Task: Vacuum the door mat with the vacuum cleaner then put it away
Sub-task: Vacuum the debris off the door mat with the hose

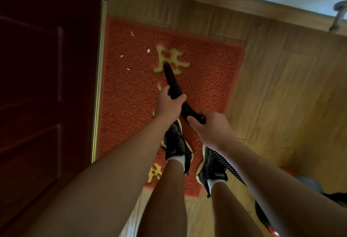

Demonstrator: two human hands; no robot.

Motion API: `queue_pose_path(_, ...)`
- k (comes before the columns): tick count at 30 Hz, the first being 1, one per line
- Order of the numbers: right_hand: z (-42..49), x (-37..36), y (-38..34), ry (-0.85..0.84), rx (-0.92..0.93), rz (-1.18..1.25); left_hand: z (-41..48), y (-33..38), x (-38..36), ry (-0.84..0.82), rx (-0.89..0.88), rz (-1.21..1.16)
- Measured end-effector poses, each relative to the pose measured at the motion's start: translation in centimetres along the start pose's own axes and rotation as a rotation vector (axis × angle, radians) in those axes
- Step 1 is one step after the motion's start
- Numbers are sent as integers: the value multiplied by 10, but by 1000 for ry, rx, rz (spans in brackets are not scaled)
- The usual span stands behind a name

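Left hand (167,106) and right hand (211,129) fingers grip the nozzle (172,80), tip seemingly on the mat (210,75).

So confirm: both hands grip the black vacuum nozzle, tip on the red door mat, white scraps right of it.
No: in the head view white scraps lie left of it; left hand and right hand grip the black vacuum nozzle, tip on the red door mat.

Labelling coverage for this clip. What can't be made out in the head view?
The nozzle: whether its tip touches the door mat is unclear in the head view, too dark and small.
The hose: far end hidden behind the right forearm.
The yellow characters: middle ones covered by left hand, right hand, legs.
The metal fitting: blurred, cut by the right edge.
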State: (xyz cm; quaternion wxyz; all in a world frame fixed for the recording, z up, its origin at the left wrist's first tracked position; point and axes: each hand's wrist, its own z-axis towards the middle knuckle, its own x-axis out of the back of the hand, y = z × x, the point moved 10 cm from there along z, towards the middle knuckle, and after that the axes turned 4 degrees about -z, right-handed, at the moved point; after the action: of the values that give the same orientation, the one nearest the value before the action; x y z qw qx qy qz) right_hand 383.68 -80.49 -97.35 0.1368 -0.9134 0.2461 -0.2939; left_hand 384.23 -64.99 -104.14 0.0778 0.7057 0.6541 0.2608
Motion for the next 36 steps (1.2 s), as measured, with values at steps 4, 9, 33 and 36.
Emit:
queue_pose_path(4, 1, -2, -4, -5, -12, 14, 1, 0, 5, -1, 2, -13)
queue_pose_path(9, 3, -6, -12, -4, -2, 21, 2, 5, 15, 4, -19, -20)
queue_pose_path(33, 32, -12, -69, -32, 68, 64, 25, 29, 70, 60, -77, -103)
queue_pose_path(36, 36, -10, -73, -26, 74, 56, 27, 33, 74, 64, -89, -99)
